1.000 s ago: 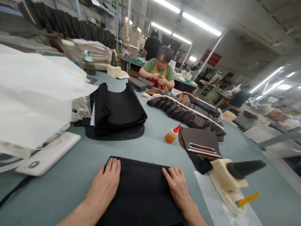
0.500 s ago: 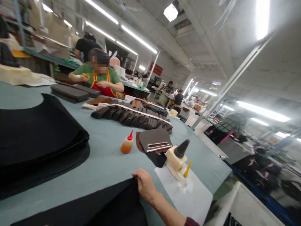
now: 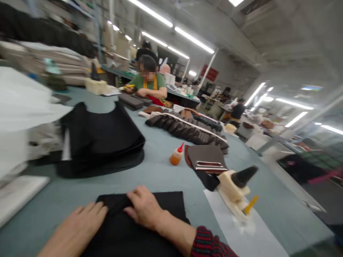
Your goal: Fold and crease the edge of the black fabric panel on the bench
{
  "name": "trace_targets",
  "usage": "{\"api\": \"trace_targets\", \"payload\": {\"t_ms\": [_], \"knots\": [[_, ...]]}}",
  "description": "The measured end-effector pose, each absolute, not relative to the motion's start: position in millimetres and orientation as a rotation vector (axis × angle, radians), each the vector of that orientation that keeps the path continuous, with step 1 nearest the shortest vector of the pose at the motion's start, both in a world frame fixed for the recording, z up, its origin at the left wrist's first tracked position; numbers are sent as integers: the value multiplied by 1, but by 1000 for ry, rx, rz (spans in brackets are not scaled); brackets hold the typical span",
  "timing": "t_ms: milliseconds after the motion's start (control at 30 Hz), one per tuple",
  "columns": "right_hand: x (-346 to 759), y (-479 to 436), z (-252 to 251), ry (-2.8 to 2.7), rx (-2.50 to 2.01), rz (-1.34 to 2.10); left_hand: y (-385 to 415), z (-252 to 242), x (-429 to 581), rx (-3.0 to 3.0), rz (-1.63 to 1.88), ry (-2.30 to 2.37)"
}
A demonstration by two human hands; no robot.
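Note:
A black fabric piece (image 3: 160,235) lies on the table at the front, slightly wrinkled between my hands. My left hand (image 3: 83,225) rests along its left edge, fingers stretched out and flat. On the upper middle of the fabric is my right hand (image 3: 144,207), its fingers slightly bent and the thumb apart from them. A striped dark red sleeve (image 3: 209,242) covers my right forearm. Beyond the fabric stands a small bottle (image 3: 176,156) of orange liquid with a red pointed tip. To its right lie flat brown and grey pieces (image 3: 206,157) with a white-edged slot.
A stack of black pieces (image 3: 107,142) lies left, beside white sheets (image 3: 21,96). At right, a cream holder (image 3: 233,189) with a black cone and yellow stick stands on white paper (image 3: 241,228). Bundled dark strips (image 3: 184,128) lie farther back. A person in green (image 3: 160,82) works opposite.
My right hand has let go of the fabric's raised corner and now rests on the fabric, which lies flatter. My left hand has come into view. The view has swung left.

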State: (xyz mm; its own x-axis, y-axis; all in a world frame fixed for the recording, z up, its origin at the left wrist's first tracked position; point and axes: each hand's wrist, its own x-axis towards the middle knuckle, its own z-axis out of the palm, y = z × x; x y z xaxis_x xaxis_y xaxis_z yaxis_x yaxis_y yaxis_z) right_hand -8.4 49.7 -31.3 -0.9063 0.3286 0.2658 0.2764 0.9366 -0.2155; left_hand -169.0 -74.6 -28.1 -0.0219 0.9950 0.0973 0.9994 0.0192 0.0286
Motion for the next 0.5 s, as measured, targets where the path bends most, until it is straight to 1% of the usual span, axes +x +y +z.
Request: {"api": "trace_targets", "payload": {"t_ms": [100,167,233,300,367,400,433,467,500], "knots": [[-2,50,-36,-2589,-423,301,-100,-13,-165,-2066,-15,-2388],[1,53,-38,-2487,-350,374,-104,-2,-163,-1967,-134,-2665],[1,54,-39,-2445,-354,387,-101,2,-167,-1876,-453,-2981],[-3,52,-38,-2443,-429,345,-91,-4,-175,-1818,-984,-3154],[-10,50,-37,-2466,-492,335,-78,-16,-186,-1675,-1572,-3096],[-15,49,-36,-2481,-505,355,-71,-22,-191,-1570,-1768,-3013],[-19,49,-36,-2498,-511,389,-66,-28,-196,-1491,-1867,-2927],[-23,49,-36,-2512,-516,430,-62,-32,-200,-1463,-1880,-2850],[-27,50,-37,-2518,-517,472,-59,-34,-204,-1500,-1819,-2789]]}}
